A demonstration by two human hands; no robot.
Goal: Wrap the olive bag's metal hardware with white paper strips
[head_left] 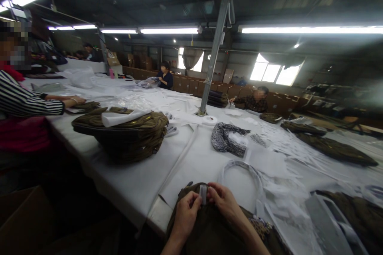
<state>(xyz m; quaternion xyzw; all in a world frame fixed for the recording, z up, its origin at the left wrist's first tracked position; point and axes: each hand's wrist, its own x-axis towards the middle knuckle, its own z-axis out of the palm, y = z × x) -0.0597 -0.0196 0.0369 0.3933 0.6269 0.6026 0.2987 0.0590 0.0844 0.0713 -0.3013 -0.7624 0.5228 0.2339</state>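
Observation:
A dark olive bag point(206, 229) lies right in front of me at the table's near edge. On its top end a short, pale, translucent strip point(203, 194) stands between my fingers. My left hand point(186, 212) pinches the strip's left side with thumb and forefinger. From the other side, my right hand point(224, 201) closes its fingertips at the strip's right edge. A leopard-patterned piece point(263, 227) shows beside my right forearm. The bag's lower part is out of frame.
Stacked olive bags point(128, 135) stand to the left, a white roll on top. Ahead lie a curled grey speckled piece point(224, 139) and a white looped strip point(239, 163). A grey tape dispenser point(332, 223) is at right. A metal post point(214, 55) rises mid-table. A striped-sleeved co-worker point(26, 95) works at left.

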